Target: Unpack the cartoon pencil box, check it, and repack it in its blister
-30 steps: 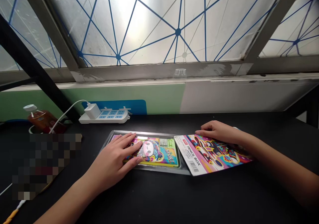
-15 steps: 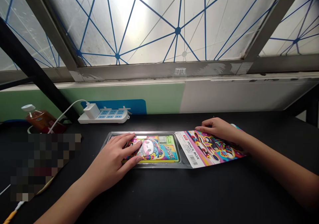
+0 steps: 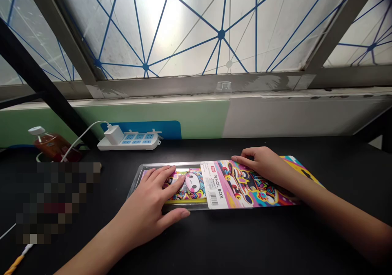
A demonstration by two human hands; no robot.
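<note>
The left grip [image 3: 143, 209] is resting palm-down on the pencil box [image 3: 194, 185], with the fingers spread and no edge pinched. The box is lying in a clear plastic tray [image 3: 135, 181] near the middle of the black tabletop [image 3: 343, 154], its long axis running left to right. The right grip [image 3: 263, 165] is bearing on a printed card sleeve [image 3: 241, 189] labelled "PENCIL BOX", with the fingers curved over its far part and no closure visible. The sleeve is lying along the same axis and overlapping the right portion of the tray and box. The left grip is therefore nearer the exposed box, and the right grip is nearer the sleeve. A yellow-edged printed panel [image 3: 298, 162] is protruding beyond the right grip at the far right. A white power strip [image 3: 128, 143] is sitting farther back, and a capped amber bottle [image 3: 50, 144] is standing at far left.
</note>
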